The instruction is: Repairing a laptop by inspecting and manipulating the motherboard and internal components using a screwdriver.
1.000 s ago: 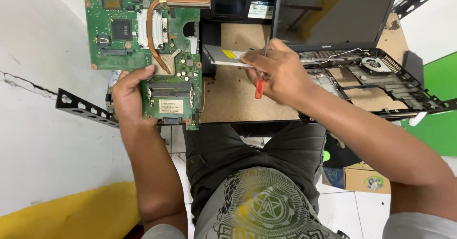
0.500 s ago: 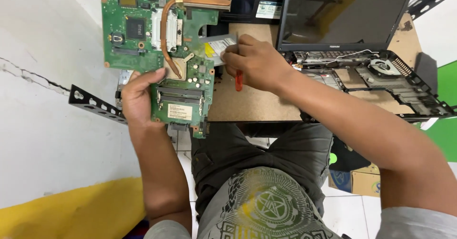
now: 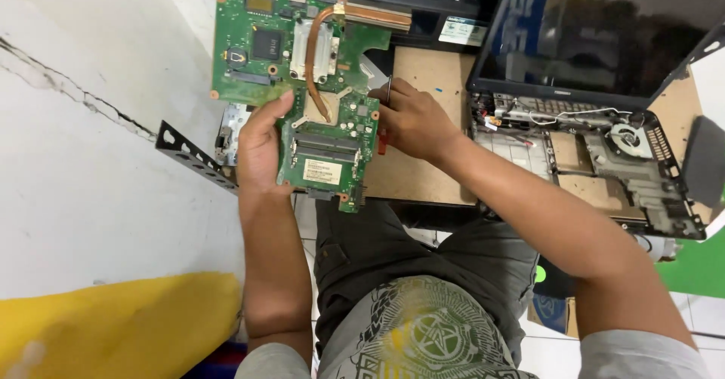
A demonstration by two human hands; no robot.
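Note:
I hold a green laptop motherboard (image 3: 257,54) with a copper heat pipe (image 3: 313,47) up in front of me. My left hand (image 3: 260,149) grips its lower left edge, thumb on the board's face. My right hand (image 3: 411,118) rests against the board's right edge and holds a screwdriver (image 3: 381,141) with a red handle, its metal shaft pointing up past my fingers.
An opened laptop base (image 3: 604,160) with a fan (image 3: 627,137) lies at the right on a brown board (image 3: 423,69), its dark screen (image 3: 604,32) upright behind. A black perforated metal bracket (image 3: 189,156) sticks out at the left. A white wall and a yellow surface (image 3: 113,318) are at the left.
My right hand has moved left from the laptop base to the motherboard's right edge, carrying the screwdriver. The motherboard has come closer and to the right in view.

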